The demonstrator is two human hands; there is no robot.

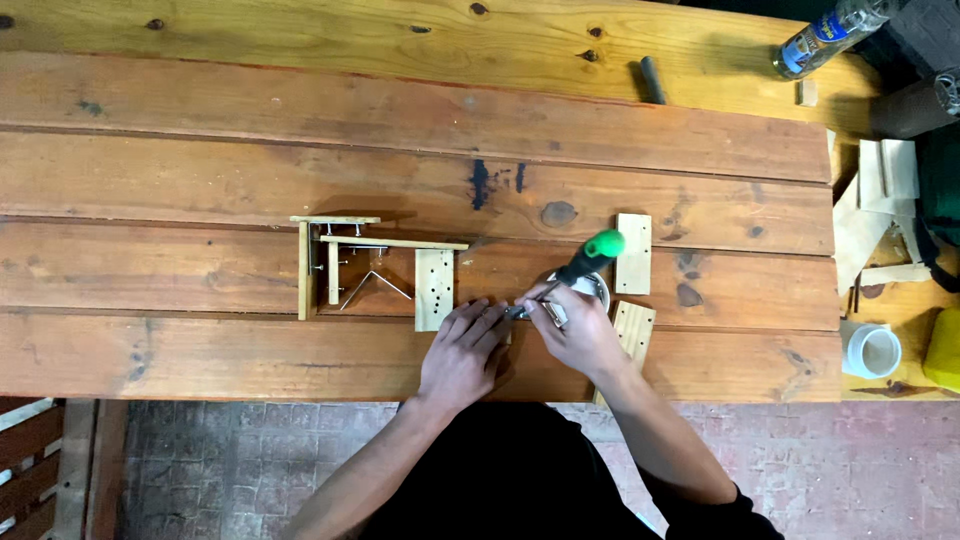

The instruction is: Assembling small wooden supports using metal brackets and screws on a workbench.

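We saw one plank table (200,180), big, filling most of the view. On it sat one wooden frame (335,262) of thin slats with one bent metal bracket (372,285) inside. We counted three loose wood blocks: one drilled block (434,289) beside the frame, one at (633,253), one slat (634,330) under the right wrist. Two hands met near the table's front edge. Left hand (465,345) lay flat, fingers pressing a small metal piece (525,312), mostly hidden. Right hand (572,328) gripped one screwdriver (580,266), green-capped, tip down at that piece. One white dish (596,287) sat behind it. One cup (872,350) and one bottle (830,35) stood far right.
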